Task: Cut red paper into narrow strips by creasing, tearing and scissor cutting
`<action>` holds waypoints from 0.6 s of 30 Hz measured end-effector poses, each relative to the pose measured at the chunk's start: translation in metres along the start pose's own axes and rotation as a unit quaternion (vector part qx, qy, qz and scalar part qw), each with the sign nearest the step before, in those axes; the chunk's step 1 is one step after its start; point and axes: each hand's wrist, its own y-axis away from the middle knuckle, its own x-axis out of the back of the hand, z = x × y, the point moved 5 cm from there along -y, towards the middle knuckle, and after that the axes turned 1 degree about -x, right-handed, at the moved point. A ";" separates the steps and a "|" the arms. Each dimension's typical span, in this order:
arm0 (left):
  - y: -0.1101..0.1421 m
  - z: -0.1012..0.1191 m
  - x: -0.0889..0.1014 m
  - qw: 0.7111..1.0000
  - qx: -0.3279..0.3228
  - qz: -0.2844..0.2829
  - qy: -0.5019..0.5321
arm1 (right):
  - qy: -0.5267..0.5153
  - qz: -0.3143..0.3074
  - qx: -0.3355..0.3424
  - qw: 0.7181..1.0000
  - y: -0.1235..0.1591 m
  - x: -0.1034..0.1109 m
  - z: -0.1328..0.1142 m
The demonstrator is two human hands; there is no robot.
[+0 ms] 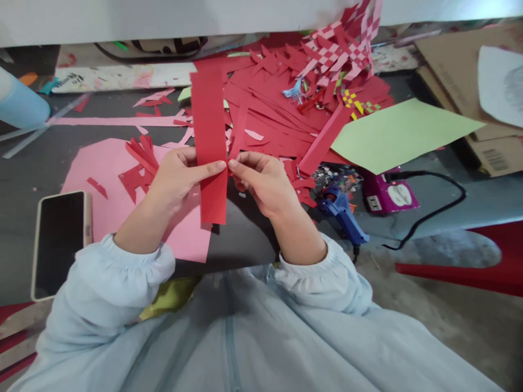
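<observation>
A wide red paper strip (209, 120) is held upright over the table, its lower end hanging above a pink sheet (93, 163). My left hand (180, 177) is closed on it, thumb flat across the front and fingers behind. At the strip's right edge my right hand (261, 177) pinches with thumb and forefinger, the two thumb tips almost meeting. A narrower red paper strip (240, 128) slants up from that pinch, parted from the wide one above the fingers. Folded red paper pieces (141, 166) lie on the pink sheet left of my hands.
Red strips and woven red-and-pink checkered pieces (330, 51) are heaped behind. Right of my hands are a light green sheet (404, 136), a blue glue gun (343, 212) and a purple power box (390, 193) with a black cord. A phone (61, 245) lies at left.
</observation>
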 end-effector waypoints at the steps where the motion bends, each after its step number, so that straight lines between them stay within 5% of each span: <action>1: 0.000 -0.001 0.000 1.000 0.005 -0.002 -0.003 | -0.004 0.004 0.001 1.000 0.000 0.000 -0.001; 18: 0.005 -0.002 -0.010 0.997 -0.017 0.029 0.063 | -0.002 0.028 0.022 0.999 0.000 0.001 -0.001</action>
